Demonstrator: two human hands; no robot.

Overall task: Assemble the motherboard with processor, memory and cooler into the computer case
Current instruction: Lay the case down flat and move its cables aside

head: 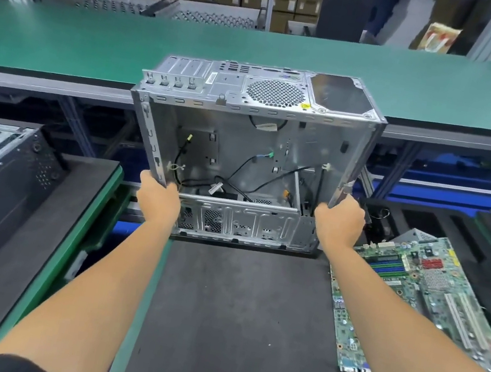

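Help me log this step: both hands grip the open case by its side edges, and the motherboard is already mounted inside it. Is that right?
Not quite. The head view shows the left hand and right hand gripping the open case by its side edges, but the motherboard is not mounted: it lies on the mat to the right, outside the case.

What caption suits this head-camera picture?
Both hands grip an open computer case, motherboard waiting alongside.
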